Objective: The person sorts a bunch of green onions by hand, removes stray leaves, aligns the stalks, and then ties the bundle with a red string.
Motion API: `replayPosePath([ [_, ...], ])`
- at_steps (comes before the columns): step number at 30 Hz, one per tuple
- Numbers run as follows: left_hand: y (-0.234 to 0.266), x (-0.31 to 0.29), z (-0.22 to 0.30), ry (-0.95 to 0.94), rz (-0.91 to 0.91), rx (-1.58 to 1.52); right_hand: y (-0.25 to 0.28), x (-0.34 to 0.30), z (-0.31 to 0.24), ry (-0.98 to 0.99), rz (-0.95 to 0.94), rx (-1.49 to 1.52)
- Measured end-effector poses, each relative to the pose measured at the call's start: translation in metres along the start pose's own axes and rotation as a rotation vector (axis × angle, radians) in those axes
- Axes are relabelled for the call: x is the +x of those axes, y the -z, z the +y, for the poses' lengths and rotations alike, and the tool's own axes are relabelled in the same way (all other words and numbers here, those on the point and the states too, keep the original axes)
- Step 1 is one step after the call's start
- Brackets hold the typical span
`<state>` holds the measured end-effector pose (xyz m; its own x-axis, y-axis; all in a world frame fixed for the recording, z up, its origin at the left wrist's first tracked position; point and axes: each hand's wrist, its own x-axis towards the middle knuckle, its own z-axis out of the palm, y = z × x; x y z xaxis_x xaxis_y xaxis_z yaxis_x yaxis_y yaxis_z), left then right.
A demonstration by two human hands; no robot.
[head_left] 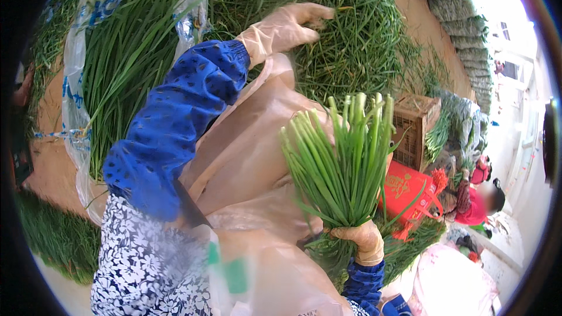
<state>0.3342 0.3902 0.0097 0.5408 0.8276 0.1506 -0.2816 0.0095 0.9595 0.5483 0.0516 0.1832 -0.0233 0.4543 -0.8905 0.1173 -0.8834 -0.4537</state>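
Observation:
My right hand (360, 241), in a pale thin glove, is closed around a thick bunch of garlic chives (345, 164). Their pale cut ends point up, and the leaves trail below my fist. My left hand (293, 26), gloved too, is stretched out over a wide heap of loose green leaves (357, 35). Its thumb and fingers are apart and slightly blurred, with nothing held in them. A blue spotted sleeve covers my left arm. Across my lap spreads a translucent plastic apron (252, 146).
At left lies a clear plastic bag (74, 105) with long chives inside. To the right stand a brown crate (410, 123) and a red bag (404, 190). Stuffed bags of greens (468, 41) line the far right. Another person (471, 205) in pink sits beyond.

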Motion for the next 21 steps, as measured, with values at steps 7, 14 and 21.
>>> replayPosePath([
  [7, -0.053, 0.022, 0.025, 0.263, -0.458, 0.012, -0.036, -0.031, -0.013, 0.106, 0.304, -0.542],
  [14, -0.021, -0.030, 0.022, 0.312, 0.123, -0.069, -0.011, -0.049, 0.012, 0.195, 0.382, -0.347],
  [21, -0.030, -0.115, 0.080, 0.402, 0.104, -0.188, 0.019, -0.038, 0.021, 0.215, 0.292, 0.056],
])
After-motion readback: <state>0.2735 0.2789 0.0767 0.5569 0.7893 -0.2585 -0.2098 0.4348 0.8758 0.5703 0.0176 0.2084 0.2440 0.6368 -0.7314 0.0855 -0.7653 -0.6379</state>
